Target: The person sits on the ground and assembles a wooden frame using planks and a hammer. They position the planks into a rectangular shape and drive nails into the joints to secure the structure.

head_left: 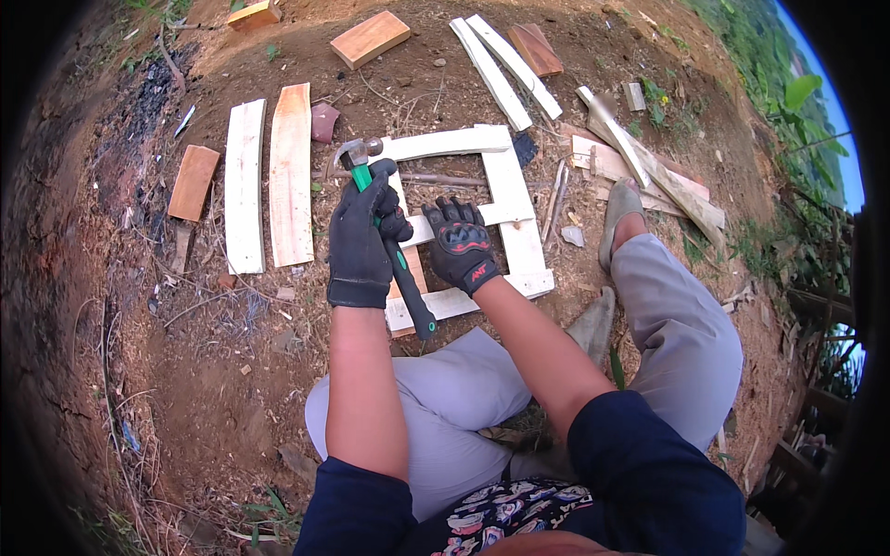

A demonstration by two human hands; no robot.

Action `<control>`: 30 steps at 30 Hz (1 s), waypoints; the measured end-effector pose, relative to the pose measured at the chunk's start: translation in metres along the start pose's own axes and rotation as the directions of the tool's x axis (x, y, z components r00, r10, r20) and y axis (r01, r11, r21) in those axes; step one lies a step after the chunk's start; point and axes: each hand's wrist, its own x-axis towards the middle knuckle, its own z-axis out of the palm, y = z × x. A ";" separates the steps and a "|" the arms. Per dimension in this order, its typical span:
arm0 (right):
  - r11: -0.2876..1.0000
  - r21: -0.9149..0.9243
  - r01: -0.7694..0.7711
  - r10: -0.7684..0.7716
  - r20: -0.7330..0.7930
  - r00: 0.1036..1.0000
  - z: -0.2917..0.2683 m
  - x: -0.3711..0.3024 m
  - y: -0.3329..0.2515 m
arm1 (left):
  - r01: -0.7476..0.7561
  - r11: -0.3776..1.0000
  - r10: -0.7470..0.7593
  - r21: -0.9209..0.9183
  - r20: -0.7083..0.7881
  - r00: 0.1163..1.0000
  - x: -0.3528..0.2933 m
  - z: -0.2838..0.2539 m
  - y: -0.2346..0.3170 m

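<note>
My left hand [363,236] wears a black glove and is wrapped round a claw hammer [409,289] with a green and black handle. The hammer's metal head points away from me and its grip end towards my lap. Under and beside my hands, a frame of pale wooden slats [503,176] lies on the ground, its left side partly hidden by the left hand and hammer. My right hand [458,243], in a black glove with red markings, rests on the frame's middle slat [505,214], fingers pointing away and slightly apart.
Two loose boards [245,185] lie left of the frame, near a reddish wood block [195,183]. Another block [371,39] and two thin slats [491,74] lie beyond it. A pile of planks [640,167] is at the right, by my foot [623,213].
</note>
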 end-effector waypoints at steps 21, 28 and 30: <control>-0.473 0.825 -0.309 0.737 0.563 0.374 0.018 0.038 0.019 | -0.207 0.960 0.160 -0.186 -0.238 0.958 -0.017 -0.049 0.068; -0.159 0.759 -0.631 0.619 0.575 0.535 -0.015 0.054 0.117 | -0.283 0.935 0.207 -0.215 -0.317 0.925 -0.025 -0.054 0.081; -0.007 0.761 -0.648 0.459 0.578 0.674 -0.028 0.060 0.132 | -0.273 0.936 0.195 -0.224 -0.316 0.928 -0.027 -0.054 0.085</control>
